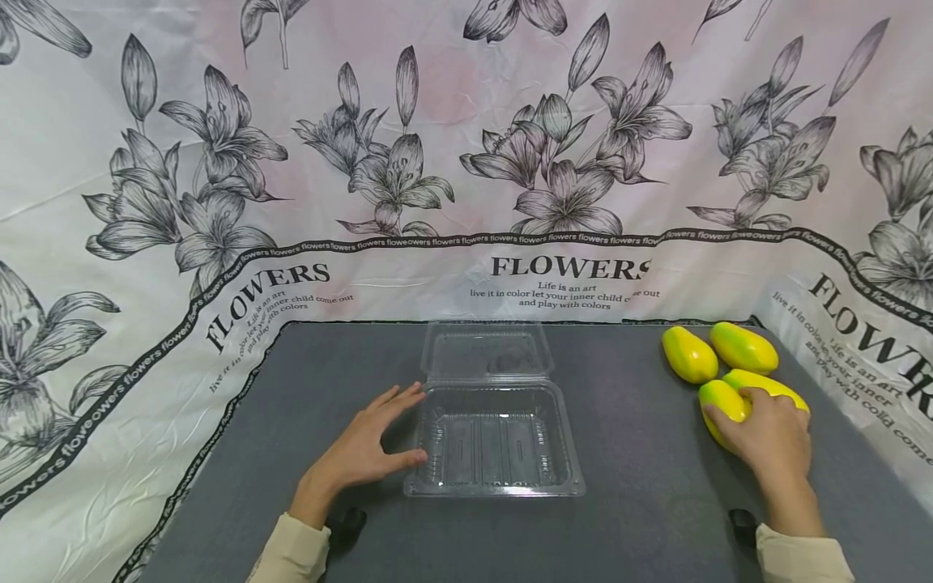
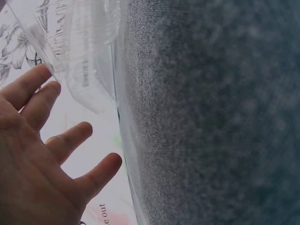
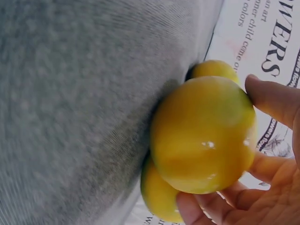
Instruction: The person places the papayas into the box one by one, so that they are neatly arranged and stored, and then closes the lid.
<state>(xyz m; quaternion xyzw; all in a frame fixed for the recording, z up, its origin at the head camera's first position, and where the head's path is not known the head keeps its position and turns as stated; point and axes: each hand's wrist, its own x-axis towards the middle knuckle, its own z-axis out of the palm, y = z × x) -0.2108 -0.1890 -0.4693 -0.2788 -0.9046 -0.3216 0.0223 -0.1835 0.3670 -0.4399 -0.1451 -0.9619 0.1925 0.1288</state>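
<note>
A clear plastic clamshell container [image 1: 496, 437] lies opened out on the grey tabletop, its lid [image 1: 487, 350] folded back toward the wall. My left hand [image 1: 372, 441] is at the container's left side with fingers spread and straight; in the left wrist view its fingertips [image 2: 51, 89] overlap the clear plastic edge. At the right, my right hand [image 1: 776, 433] grips the nearest yellow-green mango [image 1: 722, 409]. The right wrist view has that mango [image 3: 204, 136] between the thumb on one side and the fingers on the other. Another mango [image 1: 773, 385] sits right behind it, partly covered by the hand.
Two more mangoes, one on the left [image 1: 688, 356] and one on the right [image 1: 743, 346], lie farther back near the table's rear right corner. A floral cloth printed with "FLOWERS" [image 1: 568, 267] rises behind and along both sides of the grey tabletop [image 1: 627, 502].
</note>
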